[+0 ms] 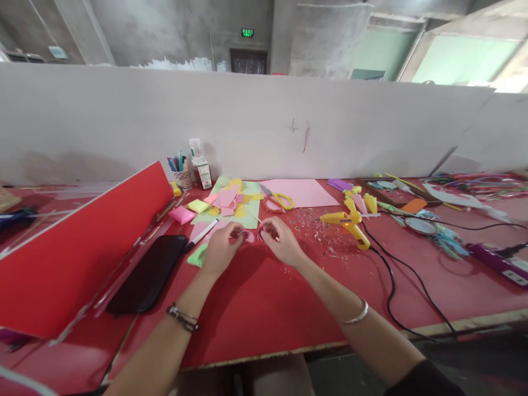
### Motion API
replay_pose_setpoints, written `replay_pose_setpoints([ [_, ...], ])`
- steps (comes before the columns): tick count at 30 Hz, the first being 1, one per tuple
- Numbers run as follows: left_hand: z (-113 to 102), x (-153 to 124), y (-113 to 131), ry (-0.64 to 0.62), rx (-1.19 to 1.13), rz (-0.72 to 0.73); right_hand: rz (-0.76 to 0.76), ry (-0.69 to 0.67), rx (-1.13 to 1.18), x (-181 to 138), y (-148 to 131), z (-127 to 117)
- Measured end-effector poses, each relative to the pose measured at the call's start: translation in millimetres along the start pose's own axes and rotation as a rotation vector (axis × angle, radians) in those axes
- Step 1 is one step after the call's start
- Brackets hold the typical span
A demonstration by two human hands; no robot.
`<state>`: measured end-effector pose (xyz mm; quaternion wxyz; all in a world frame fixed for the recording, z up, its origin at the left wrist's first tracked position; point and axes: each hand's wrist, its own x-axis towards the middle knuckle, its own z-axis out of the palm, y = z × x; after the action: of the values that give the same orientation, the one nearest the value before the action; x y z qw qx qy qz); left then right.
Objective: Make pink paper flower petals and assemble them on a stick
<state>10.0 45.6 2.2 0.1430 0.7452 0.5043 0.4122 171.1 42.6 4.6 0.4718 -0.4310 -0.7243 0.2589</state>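
Over the middle of the red table, my left hand (223,246) pinches a small pink piece (249,236), thin and rounded like paper. Just to its right, my right hand (281,242) has its fingertips closed on a thin pale stick (255,217) that points up and left. A dark pink bit (260,235) shows by those fingertips; whether it is on the stick, I cannot tell. The two hands are close but apart. Beside my left hand lie a light green lump (198,255) and a white marker (205,231) with a dark end.
Scissors (277,202) rest on pink sheet (309,192). Folded paper pieces (227,199) lie on green paper. A yellow glue gun (347,221) with a black cord is at right, a phone (148,274) and a slanted red board (94,247) at left. A white partition (256,126) stands behind.
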Motion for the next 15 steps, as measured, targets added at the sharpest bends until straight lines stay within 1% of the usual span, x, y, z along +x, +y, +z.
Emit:
replay_pose_setpoints([
  [3,1.0,-2.0,3.5,-0.039,-0.034,0.063,0.015,-0.104,0.077,-1.2,-2.3,1.5],
  [8,2.7,-3.3,3.5,-0.075,-0.071,0.146,0.077,-0.214,0.187,-1.8,-5.0,2.2],
  [12,2.8,-3.6,1.1,-0.072,-0.098,0.189,0.166,-0.269,0.373,-1.5,-1.8,5.4],
  [15,3.3,-4.4,-1.2,-0.066,-0.107,0.221,0.203,-0.283,0.433,-0.4,0.7,6.8],
])
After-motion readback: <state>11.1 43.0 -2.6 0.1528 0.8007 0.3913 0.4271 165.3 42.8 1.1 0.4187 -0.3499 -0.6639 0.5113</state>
